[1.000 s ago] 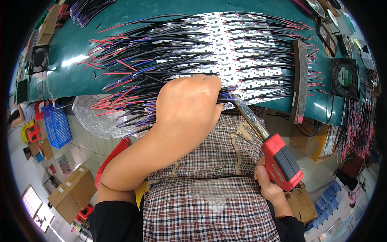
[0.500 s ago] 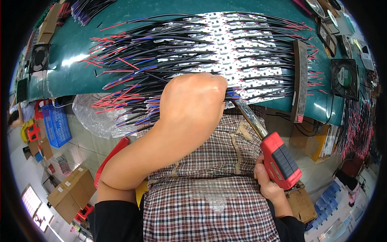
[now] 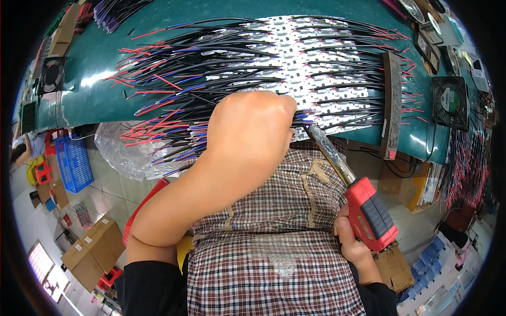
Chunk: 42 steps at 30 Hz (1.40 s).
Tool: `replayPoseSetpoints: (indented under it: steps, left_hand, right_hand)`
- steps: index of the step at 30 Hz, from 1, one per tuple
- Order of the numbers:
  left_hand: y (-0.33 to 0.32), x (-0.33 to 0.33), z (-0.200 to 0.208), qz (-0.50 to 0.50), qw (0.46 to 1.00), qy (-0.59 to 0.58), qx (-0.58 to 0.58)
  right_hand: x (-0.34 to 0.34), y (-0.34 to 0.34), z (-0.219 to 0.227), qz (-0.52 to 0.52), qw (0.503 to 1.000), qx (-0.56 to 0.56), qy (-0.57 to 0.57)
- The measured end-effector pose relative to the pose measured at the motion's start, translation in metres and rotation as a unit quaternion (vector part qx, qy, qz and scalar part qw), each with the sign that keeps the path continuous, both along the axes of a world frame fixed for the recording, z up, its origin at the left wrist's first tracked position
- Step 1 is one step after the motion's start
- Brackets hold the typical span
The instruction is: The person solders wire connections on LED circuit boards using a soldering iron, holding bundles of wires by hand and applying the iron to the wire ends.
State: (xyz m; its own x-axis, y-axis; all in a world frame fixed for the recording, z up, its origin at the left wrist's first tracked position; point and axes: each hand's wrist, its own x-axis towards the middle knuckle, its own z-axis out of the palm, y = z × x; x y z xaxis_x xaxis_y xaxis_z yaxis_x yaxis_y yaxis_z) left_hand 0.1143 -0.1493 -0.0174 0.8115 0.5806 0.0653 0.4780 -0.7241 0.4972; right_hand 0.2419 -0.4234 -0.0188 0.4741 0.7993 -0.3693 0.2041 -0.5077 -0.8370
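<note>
A white panel of small circuit boards (image 3: pixel 295 47) lies on the green table, with rows of black wires along both sides. My left hand (image 3: pixel 250 121) is closed in a fist over its near edge, back of the hand up. Blue and black wire ends (image 3: pixel 301 119) stick out past its fingers; the grip itself is hidden beneath the hand. My right hand (image 3: pixel 350 237) holds a red and black soldering gun (image 3: pixel 371 213) by its grip. The gun's metal barrel slants up and left, its tip close to the wire ends at the near board edge; contact cannot be made out.
A dark metal bar (image 3: pixel 391 105) lies across the right-hand wires. Small fans stand at the right (image 3: pixel 451 102) and left (image 3: pixel 51 76) of the green table (image 3: pixel 97 100). Below the near edge are a clear plastic bag (image 3: pixel 124 155) and a blue crate (image 3: pixel 74 163).
The soldering gun and my right hand have shifted slightly right and down, and the tip has moved a little right. My left hand has moved slightly up and left.
</note>
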Motion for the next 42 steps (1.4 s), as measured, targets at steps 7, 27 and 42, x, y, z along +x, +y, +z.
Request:
replayPoseSetpoints:
  steps: [7,27,42]
  left_hand:
    - [0.004,0.001,0.001,-0.008,0.999,0.009,-0.036]
    - [-0.005,0.005,0.0,-0.011,1.0,0.025,0.003]
    - [0.011,0.003,0.005,0.026,0.992,-0.029,-0.123]
  right_hand:
    - [0.0,0.003,-0.001,0.004,1.0,-0.005,-0.008]
    - [0.0,-0.001,-0.002,0.026,0.997,0.031,-0.067]
    - [0.001,-0.015,-0.007,-0.039,0.999,0.019,0.027]
